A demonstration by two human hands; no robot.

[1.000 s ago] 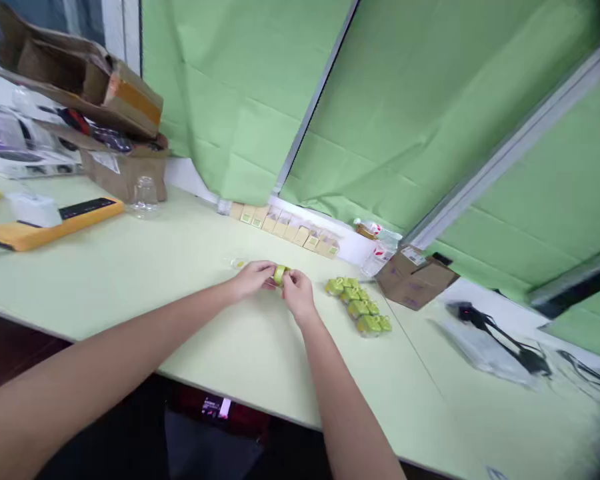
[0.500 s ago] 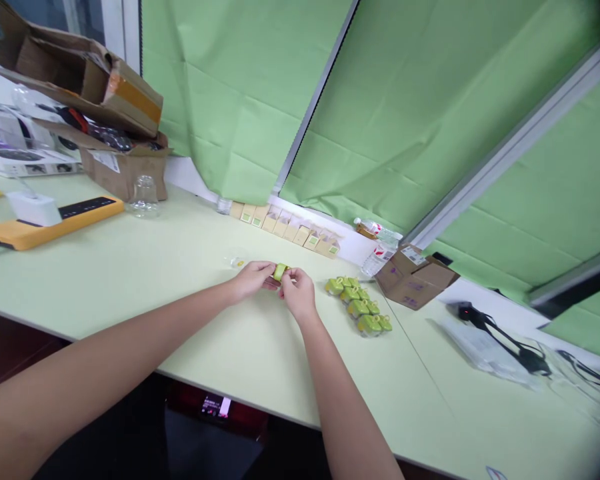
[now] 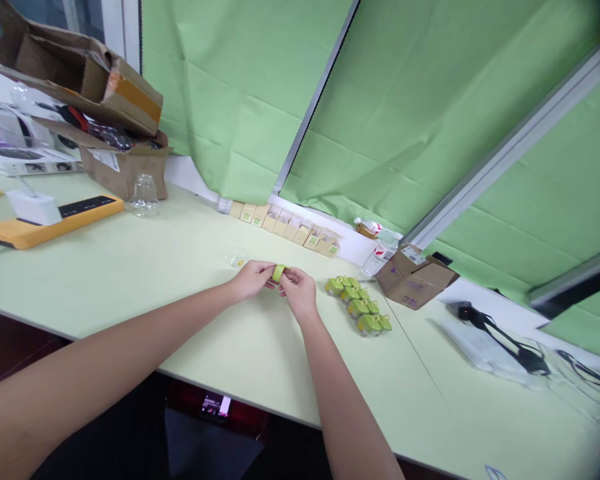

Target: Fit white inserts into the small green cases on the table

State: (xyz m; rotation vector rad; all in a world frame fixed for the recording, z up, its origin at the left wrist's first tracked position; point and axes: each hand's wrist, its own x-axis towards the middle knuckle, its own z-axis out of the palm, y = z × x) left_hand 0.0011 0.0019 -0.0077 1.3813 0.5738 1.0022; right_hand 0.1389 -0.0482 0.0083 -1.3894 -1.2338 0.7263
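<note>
Between my two hands is a small green lid (image 3: pixel 279 272), held above the pale table. My left hand (image 3: pixel 254 279) pinches its left side, and my right hand (image 3: pixel 299 290) grips it from the right; the fingers cover part of it. Just left of my left hand, a small clear container (image 3: pixel 237 257) with a yellow spot rests on the table. Several small clear containers with green lids and ring loops (image 3: pixel 359 307) stand in rows to the right of my right hand.
Along the wall stands a row of small tan paper boxes (image 3: pixel 290 229). Plastic bottles (image 3: pixel 377 259) and a cardboard box (image 3: pixel 414 277) are at the back right. At left are a clear jar (image 3: pixel 144 197), an orange power strip (image 3: pixel 55 223) and stacked cartons (image 3: pixel 125 170).
The green lid has turned between my fingers, showing a narrower curved face. My right hand has shifted very slightly; the other things stay in place.
</note>
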